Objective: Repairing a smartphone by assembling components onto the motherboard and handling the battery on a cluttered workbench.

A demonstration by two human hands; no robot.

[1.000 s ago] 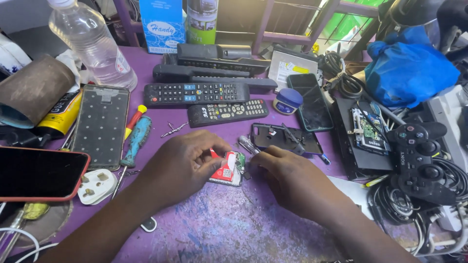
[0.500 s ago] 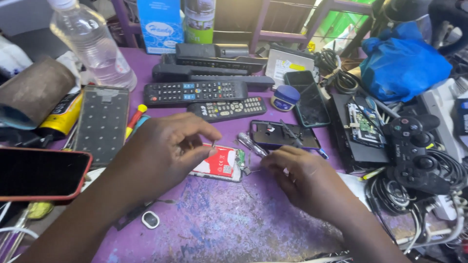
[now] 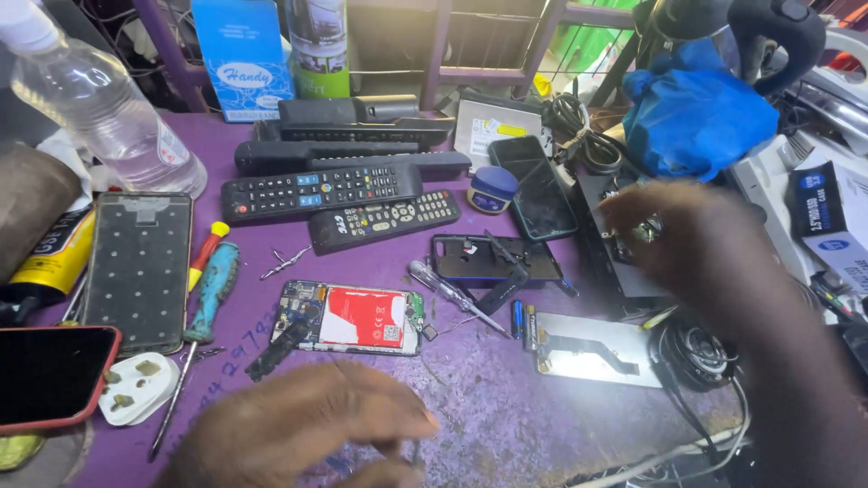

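An opened phone with a red battery [image 3: 353,318] lies bare on the purple table [image 3: 506,416]. My left hand [image 3: 307,425] hovers palm down just below it, blurred, fingers loosely spread, holding nothing I can see. My right hand [image 3: 674,239] is off to the right over a black tray with a circuit board [image 3: 606,262]; it is blurred, with something small and shiny at its fingertips. A clear-handled screwdriver [image 3: 452,294], a black phone back cover [image 3: 493,258], a small blue cell [image 3: 516,318] and a shiny phone plate [image 3: 588,348] lie between the hands.
Several remotes [image 3: 325,185] and a dark phone [image 3: 538,185] lie further back. A screen panel [image 3: 136,271], a red phone [image 3: 50,375], a white plug [image 3: 136,389], screwdrivers [image 3: 210,289] and a water bottle [image 3: 108,117] sit left. A blue bag [image 3: 696,117] and coiled cables [image 3: 696,357] crowd the right.
Both hands have left the opened phone. My left hand drew back toward the near edge; my right hand swung up and right to the black tray. The phone is now uncovered.
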